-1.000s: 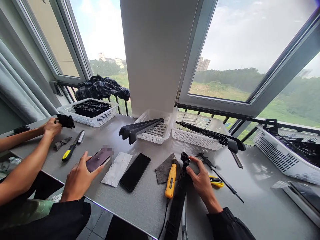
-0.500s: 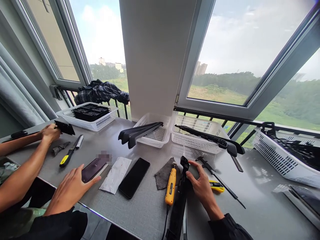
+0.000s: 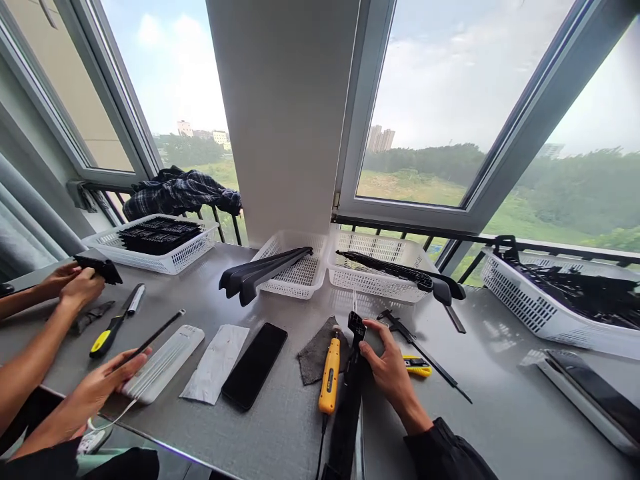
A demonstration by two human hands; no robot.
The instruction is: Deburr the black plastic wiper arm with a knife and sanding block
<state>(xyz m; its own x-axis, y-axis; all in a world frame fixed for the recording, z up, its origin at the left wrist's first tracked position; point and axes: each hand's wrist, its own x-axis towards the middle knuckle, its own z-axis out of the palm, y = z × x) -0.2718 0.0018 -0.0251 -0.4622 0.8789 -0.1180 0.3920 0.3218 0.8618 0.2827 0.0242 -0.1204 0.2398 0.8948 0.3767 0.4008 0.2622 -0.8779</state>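
Observation:
At the lower left, my left hand (image 3: 107, 379) grips a phone (image 3: 150, 339), raised and tilted so that only its thin dark edge shows. Just right of it a white power bank (image 3: 167, 360) with a white cable lies on the table. My right hand (image 3: 387, 360) is closed around the upper end of a long black plastic part (image 3: 345, 407), which runs towards me. Beside that part lie a yellow-orange corded tool (image 3: 329, 380) and a dark grey cloth (image 3: 313, 360). A yellow utility knife (image 3: 417, 367) and a caliper (image 3: 425, 350) lie right of my right hand.
Another person's hands (image 3: 83, 287) hold a black part at far left, near a yellow-black-handled tool (image 3: 107, 333). A black phone (image 3: 255, 367) and white paper (image 3: 215, 363) lie mid-table. White baskets (image 3: 295, 290) with black parts line the window side.
My left hand has lifted the phone off the table and tilted it, uncovering the white power bank. My right hand keeps its hold on the black part. The view has shifted slightly.

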